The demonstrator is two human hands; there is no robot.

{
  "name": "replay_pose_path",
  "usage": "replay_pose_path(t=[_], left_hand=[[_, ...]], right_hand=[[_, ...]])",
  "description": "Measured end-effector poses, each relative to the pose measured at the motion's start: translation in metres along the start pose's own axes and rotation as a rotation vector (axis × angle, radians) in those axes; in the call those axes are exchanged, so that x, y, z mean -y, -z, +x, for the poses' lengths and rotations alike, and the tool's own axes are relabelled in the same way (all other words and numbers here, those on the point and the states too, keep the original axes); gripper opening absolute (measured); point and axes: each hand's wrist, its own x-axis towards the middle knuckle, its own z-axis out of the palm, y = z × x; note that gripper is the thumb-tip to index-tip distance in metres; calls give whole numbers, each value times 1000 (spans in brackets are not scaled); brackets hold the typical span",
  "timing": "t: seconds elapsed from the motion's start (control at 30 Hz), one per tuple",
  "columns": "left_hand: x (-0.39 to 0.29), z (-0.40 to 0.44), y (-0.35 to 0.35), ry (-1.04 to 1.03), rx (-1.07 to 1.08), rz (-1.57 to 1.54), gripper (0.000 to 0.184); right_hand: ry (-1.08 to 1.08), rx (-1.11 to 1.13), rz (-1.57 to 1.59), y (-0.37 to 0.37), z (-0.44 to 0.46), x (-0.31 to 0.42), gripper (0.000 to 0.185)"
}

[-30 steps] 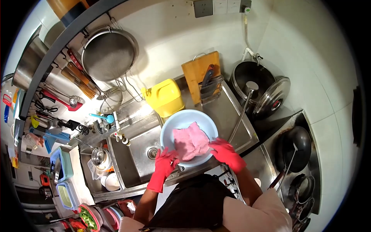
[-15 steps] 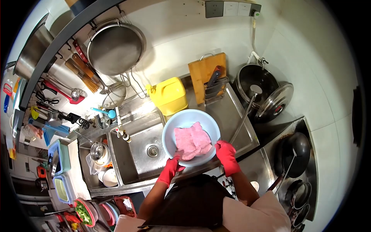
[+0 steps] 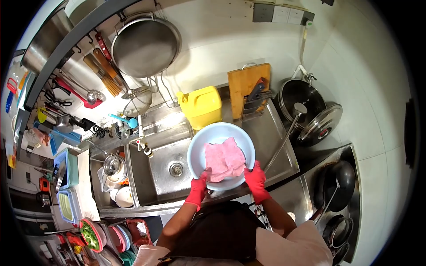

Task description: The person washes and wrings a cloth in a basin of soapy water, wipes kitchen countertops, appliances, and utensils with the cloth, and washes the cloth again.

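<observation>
A light blue basin (image 3: 194,150) rests on the steel counter to the right of the sink drain, with a crumpled pink cloth (image 3: 224,159) lying inside it. Both hands wear red rubber gloves. My left hand (image 3: 198,188) is closed on the basin's lower left rim. On the lower right rim, my right hand (image 3: 256,181) grips the basin too, thumb up along the edge. Just behind the basin stands a yellow jug (image 3: 201,107).
The steel sink (image 3: 166,173) lies left of the basin. A wooden cutting board (image 3: 237,84) and knife rack (image 3: 255,105) stand behind. At right are a large pot (image 3: 301,97), a long-handled ladle (image 3: 284,137) and a black wok (image 3: 339,184). Utensils hang at left.
Both hands have moved onto the basin's rim and closed on it. The camera view has shifted, so the surroundings sit further right at the top. The cloth stays in the basin.
</observation>
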Motion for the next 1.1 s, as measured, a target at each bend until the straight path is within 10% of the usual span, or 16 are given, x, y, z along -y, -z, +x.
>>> replay_pose_path(t=[0.3,0.43,0.53,0.87,1.1], left_hand=[[18,-52,39,14,78,-514,50],[41,-32,70,83,-124,-587,59],[18,-36,100,-14,-308,-505,58],[-109,-62,132,-323,-266,-432,59],[-117,-41,131,-308,-181,-450,71]], right_hand=[[30,184,551,-30,-43,60,46],[-24,405,300,-34,-55,93,52],[476,240,-62,-47,-34,105,54],[857,-213,-9,-59,112,338,34],[882,144,-432,-134,187,419,41]])
